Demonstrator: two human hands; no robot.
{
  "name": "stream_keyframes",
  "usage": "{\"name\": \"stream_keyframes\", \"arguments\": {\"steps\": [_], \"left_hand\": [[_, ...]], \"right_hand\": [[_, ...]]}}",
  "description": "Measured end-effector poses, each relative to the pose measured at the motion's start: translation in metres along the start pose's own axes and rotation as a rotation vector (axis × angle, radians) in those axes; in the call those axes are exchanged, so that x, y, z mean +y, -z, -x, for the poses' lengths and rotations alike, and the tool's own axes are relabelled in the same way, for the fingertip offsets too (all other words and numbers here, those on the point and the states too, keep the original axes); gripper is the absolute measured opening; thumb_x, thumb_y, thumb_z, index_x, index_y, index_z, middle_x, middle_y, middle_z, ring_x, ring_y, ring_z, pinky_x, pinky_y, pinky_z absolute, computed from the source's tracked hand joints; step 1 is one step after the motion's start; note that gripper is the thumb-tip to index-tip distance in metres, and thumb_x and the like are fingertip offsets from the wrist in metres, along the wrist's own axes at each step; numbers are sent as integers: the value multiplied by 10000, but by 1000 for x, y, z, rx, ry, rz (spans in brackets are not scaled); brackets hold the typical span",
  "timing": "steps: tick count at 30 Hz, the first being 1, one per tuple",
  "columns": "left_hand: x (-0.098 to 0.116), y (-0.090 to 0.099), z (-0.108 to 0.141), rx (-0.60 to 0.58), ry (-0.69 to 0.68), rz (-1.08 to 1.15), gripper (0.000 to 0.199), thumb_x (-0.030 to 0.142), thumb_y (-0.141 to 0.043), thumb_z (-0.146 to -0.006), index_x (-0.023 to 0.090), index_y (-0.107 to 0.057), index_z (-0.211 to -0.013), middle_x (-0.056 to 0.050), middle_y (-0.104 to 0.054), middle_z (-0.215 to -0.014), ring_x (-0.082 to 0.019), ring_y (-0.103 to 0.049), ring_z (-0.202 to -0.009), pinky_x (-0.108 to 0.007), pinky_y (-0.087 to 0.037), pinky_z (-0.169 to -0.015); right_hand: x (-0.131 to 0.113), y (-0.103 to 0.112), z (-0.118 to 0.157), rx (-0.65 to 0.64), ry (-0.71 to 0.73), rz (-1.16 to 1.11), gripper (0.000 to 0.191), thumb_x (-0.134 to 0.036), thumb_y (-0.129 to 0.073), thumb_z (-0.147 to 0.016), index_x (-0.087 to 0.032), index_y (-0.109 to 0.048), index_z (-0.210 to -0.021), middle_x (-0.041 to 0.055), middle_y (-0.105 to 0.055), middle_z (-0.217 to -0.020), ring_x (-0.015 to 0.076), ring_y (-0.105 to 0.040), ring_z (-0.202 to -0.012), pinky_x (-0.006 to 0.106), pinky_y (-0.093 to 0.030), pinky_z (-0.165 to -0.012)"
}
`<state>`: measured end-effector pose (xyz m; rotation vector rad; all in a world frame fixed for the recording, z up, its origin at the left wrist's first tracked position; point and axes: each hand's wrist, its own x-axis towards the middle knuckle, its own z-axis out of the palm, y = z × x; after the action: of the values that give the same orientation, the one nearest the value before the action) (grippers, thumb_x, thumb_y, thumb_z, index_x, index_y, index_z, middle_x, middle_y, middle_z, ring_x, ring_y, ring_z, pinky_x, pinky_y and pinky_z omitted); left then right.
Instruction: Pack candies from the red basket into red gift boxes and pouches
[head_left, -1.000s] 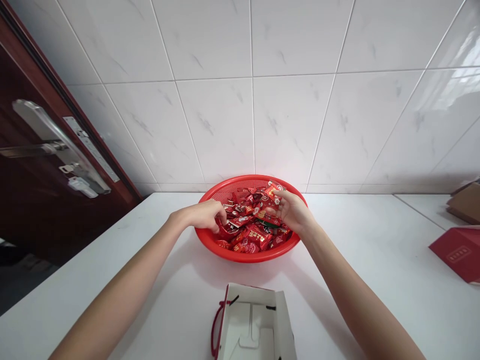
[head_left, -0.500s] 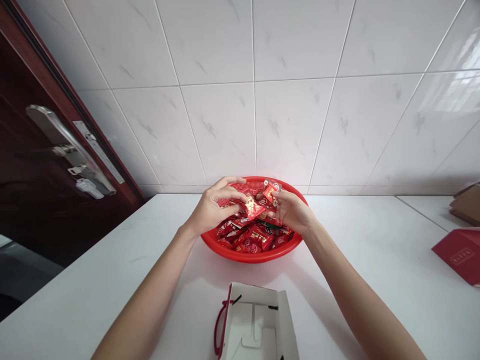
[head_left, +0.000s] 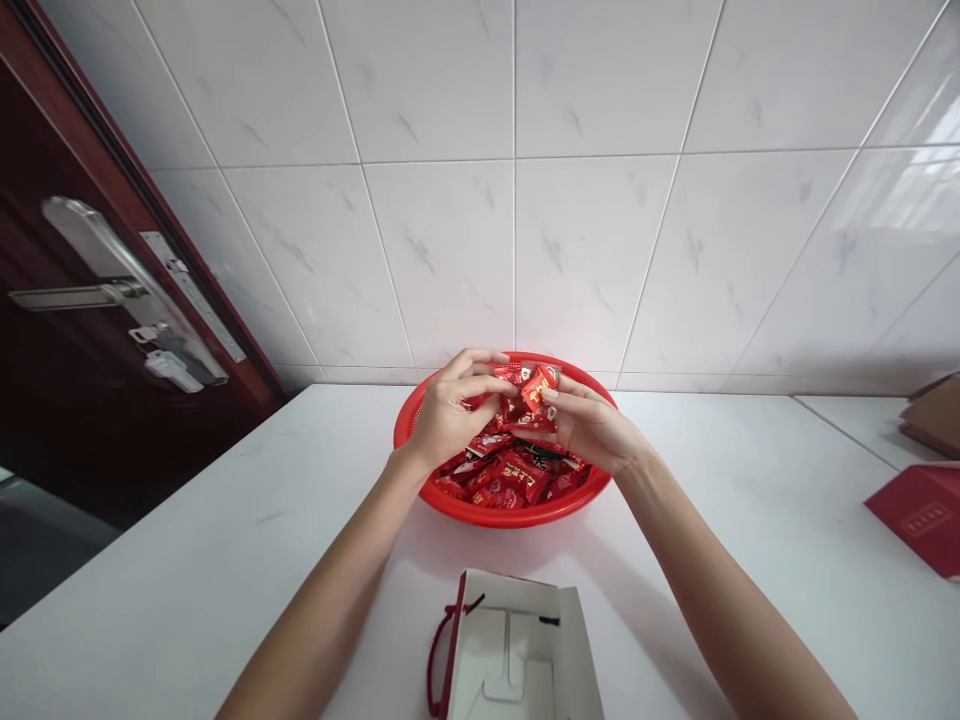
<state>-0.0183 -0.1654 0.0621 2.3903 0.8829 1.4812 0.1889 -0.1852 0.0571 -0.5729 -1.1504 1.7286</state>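
Note:
Over a red plastic basket [head_left: 502,516], both hands meet around small red-wrapped candies. My right hand [head_left: 600,428] holds several of them, among them a bright red and gold wrapped candy [head_left: 537,388] under its thumb. From the left, my left hand [head_left: 457,412] has thumb and fingers drawn together on a red wrapper beside that bunch; its fingertips partly cover it. Below the hands, a pile of wrapped candies [head_left: 517,474] lies in the basket. Nearer to me is an open white-lined box [head_left: 491,640] with a dark red cord handle [head_left: 433,660].
A white tabletop [head_left: 315,520] runs up to a tiled wall [head_left: 442,250]. To the right lie a red box [head_left: 919,518] and a brown cardboard piece [head_left: 937,415]. On the left stands a dark red door [head_left: 67,400] with a metal handle [head_left: 75,297].
My left hand has moved right, carrying a wrapped candy over to those in my right hand. The right hand stays nearly in place. The view has shifted slightly.

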Motion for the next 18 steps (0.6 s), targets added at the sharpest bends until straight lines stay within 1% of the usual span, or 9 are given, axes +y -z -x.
{"name": "stream_keyframes", "arguments": {"steps": [4, 7, 9, 10, 11, 14, 15, 16, 18], "left_hand": [[2, -4, 0, -28, -14, 17, 206, 153, -574, -888, 221, -769, -872, -53, -672, -1239, -200, -688, -1070, -326, -605, -861], [-3, 0, -2, -32, 16, 32, 250, 132, -537, -872, 221, -767, -910, -48, -692, -1213, -204, -673, -1123, -339, -577, -939], [-8, 5, -3, -104, 80, 36, 270, 138, -529, -859, 220, -768, -954, -42, -724, -1143, -204, -676, -1113, -340, -556, -973], [-10, 7, -4, -185, 118, 31, 279, 145, -531, -852, 218, -770, -973, -38, -737, -1111, -204, -685, -1084, -334, -554, -963], [-12, 9, -4, -297, 159, 19, 287, 153, -535, -847, 218, -774, -992, -34, -747, -1092, -204, -694, -1053, -326, -555, -940], [-13, 10, -3, -690, 255, -40, 303, 176, -598, -825, 234, -783, -1058, -22, -758, -1130, -215, -702, -1029, -302, -539, -891], [-11, 9, -3, -798, 270, -59, 317, 187, -641, -808, 241, -782, -1086, -21, -756, -1152, -223, -699, -1039, -299, -527, -896], [-10, 7, -2, -885, 277, -75, 349, 199, -691, -783, 249, -779, -1117, -21, -752, -1174, -232, -693, -1056, -299, -515, -908], [-7, 1, 0, -984, 276, -101, 449, 219, -775, -721, 260, -767, -1169, -28, -741, -1210, -255, -679, -1094, -298, -495, -924]], "right_hand": [[1, -2, -2, 62, 24, 16, 270, -338, -850, -725, -218, -754, -947, 28, -763, -919, 210, -712, -911, 404, -629, -831], [0, 1, -4, 157, 60, 11, 233, -318, -861, -687, -204, -740, -850, 8, -735, -822, 174, -684, -781, 331, -631, -708], [-2, 4, -5, 229, 99, -2, 206, -302, -859, -666, -200, -722, -783, -4, -712, -764, 156, -658, -713, 300, -619, -650], [-2, 5, -6, 264, 113, -9, 195, -295, -853, -661, -200, -713, -756, -6, -707, -745, 154, -652, -694, 295, -614, -637], [-2, 7, -7, 301, 123, -16, 183, -288, -845, -656, -201, -706, -738, -7, -704, -732, 154, -651, -682, 293, -608, -629], [-1, 11, -10, 421, 135, -42, 149, -267, -817, -648, -208, -695, -712, -11, -701, -719, 155, -653, -661, 281, -585, -596], [-1, 12, -11, 459, 139, -49, 141, -260, -810, -643, -209, -691, -700, -14, -696, -714, 153, -649, -657, 276, -576, -582], [0, 13, -12, 491, 143, -54, 134, -255, -803, -638, -208, -689, -691, -16, -691, -711, 152, -644, -658, 272, -569, -572], [1, 15, -13, 525, 143, -54, 126, -253, -794, -633, -207, -689, -685, -16, -691, -717, 155, -640, -674, 276, -571, -580]]}}
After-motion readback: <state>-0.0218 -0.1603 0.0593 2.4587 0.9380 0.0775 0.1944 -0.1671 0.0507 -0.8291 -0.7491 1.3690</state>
